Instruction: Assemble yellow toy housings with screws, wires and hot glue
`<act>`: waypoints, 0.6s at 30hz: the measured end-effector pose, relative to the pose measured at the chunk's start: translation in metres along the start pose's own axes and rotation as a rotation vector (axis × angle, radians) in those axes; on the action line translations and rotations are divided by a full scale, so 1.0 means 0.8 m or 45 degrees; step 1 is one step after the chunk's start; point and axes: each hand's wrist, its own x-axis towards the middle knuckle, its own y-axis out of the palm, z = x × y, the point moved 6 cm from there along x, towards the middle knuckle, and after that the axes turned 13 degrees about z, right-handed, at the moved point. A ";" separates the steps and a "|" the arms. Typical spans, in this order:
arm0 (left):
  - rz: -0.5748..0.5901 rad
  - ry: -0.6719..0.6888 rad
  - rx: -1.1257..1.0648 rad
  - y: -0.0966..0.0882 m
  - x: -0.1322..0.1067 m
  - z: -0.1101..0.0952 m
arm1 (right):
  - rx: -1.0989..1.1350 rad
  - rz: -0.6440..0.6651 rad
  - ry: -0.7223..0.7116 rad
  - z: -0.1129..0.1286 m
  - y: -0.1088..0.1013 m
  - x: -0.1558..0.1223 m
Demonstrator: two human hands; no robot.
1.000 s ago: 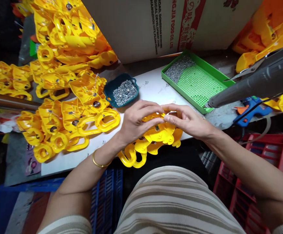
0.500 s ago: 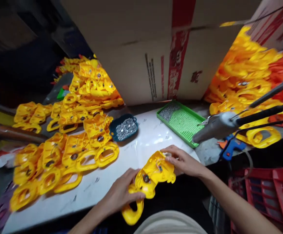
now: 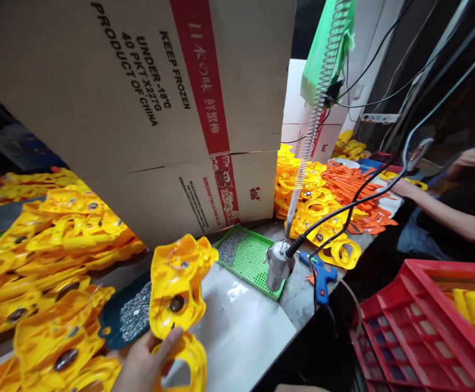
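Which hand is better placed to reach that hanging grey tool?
Probably the right. The left hand is full, gripping the yellow part, and the grey tool hangs to its right. The right hand is out of view.

The cardboard box (image 3: 98, 81) is displaying "KEEP FROZEN", "UNDER -18°C", "40 PKT X227G" and "PRODUCT OF CHINA"; the lower box (image 3: 168, 204) is showing illegible print.

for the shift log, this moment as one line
left hand: holds yellow shell raised | right hand: out of view | nearby: screw dish, green tray
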 end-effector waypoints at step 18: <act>0.329 0.797 0.027 0.222 0.180 -0.347 | -0.176 -0.838 -0.445 0.151 -0.186 0.085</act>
